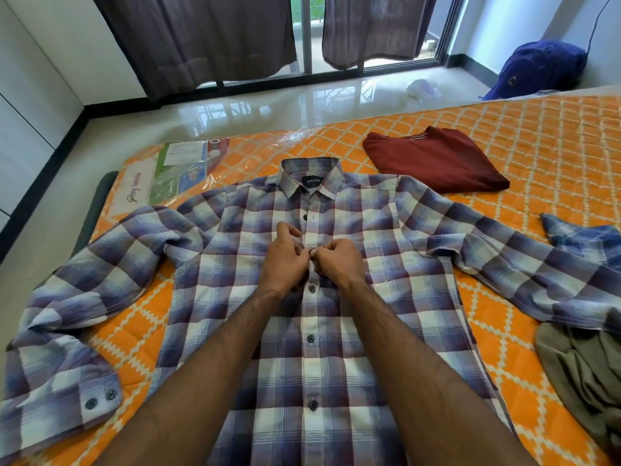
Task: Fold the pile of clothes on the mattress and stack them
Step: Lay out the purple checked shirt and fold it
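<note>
A purple, blue and white checked shirt (336, 331) lies face up and spread flat on the orange patterned mattress (544, 156), collar away from me, both sleeves stretched out sideways. My left hand (285, 260) and my right hand (339, 260) meet on the button strip at chest height. Both pinch the strip's fabric around a button between curled fingers. A folded dark red T-shirt (437, 163) lies behind the shirt's right shoulder.
At the right edge lie a crumpled olive garment (584, 371) and part of another blue checked garment (584, 240). A blue bag (541, 70) leans by the far wall. Glossy floor and curtained glass doors lie beyond the mattress.
</note>
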